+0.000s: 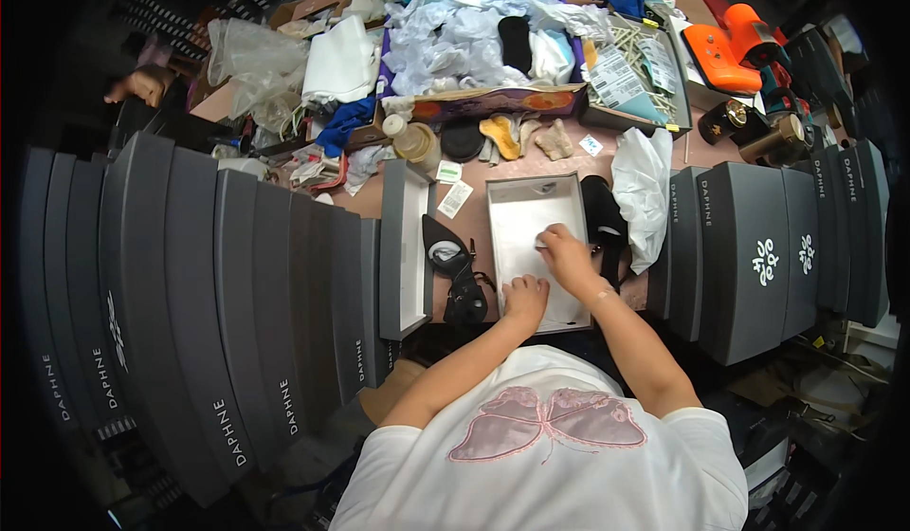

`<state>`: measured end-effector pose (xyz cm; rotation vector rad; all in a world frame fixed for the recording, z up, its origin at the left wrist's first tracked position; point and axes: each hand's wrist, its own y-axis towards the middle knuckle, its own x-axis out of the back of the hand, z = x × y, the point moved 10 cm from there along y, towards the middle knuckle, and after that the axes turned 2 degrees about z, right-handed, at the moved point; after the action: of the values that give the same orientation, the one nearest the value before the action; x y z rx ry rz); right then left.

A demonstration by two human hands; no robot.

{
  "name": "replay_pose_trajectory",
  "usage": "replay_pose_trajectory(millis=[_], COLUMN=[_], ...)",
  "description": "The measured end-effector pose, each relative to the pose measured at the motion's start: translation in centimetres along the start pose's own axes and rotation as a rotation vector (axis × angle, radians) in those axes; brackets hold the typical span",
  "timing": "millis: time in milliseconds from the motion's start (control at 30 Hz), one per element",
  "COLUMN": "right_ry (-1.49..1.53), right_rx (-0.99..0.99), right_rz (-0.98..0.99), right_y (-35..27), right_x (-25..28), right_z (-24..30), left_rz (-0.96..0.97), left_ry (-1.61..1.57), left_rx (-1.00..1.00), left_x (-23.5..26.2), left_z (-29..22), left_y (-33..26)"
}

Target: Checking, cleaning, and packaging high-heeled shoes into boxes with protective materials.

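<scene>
An open shoe box (pixel 510 210) with a white inside and grey rim lies in front of me. My right hand (pixel 569 264) is over it with the fingers pinched together; a small whitish bit shows at the fingertips, too small to name. Lower down, my left hand (pixel 526 302) rests in the box near its left side, fingers out and holding nothing I can see. A black strappy shoe (pixel 462 270) lies on the table left of the box. Against the right side is another black shoe (pixel 604 213), partly hidden by my right arm.
Grey shoe boxes stand in rows at left (pixel 161 303) and right (pixel 744 256). An upright box part (pixel 406 247) is beside the left shoe. White paper (pixel 642 190) lies at right. Behind are a carton (pixel 483 104) of crumpled tissue, a bottle (pixel 412 140) and an orange device (pixel 725 57).
</scene>
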<state>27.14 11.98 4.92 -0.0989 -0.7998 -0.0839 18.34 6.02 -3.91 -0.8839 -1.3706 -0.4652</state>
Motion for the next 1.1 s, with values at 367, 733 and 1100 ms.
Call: replay_pose_trajectory(millis=[367,733,1100], right_ry=[0.075,-0.252,-0.569], right_rx=[-0.329,-0.064,-0.074], right_rz=[0.279,0.026,0.158], right_y=[-18.4,-7.2,-2.0], right_x=[10.8,-2.1,-4.6], right_z=[0.5,-0.6,-1.8], left_rz=[-0.144,-0.572,-0.767], left_ry=[-0.543,-2.144,-1.47], left_rx=[-0.052,0.593,0.442], left_x=[8.4,7.0,13.2], left_z=[2.5,15.5,16.6], left_y=[0.4,-9.3,-11.8])
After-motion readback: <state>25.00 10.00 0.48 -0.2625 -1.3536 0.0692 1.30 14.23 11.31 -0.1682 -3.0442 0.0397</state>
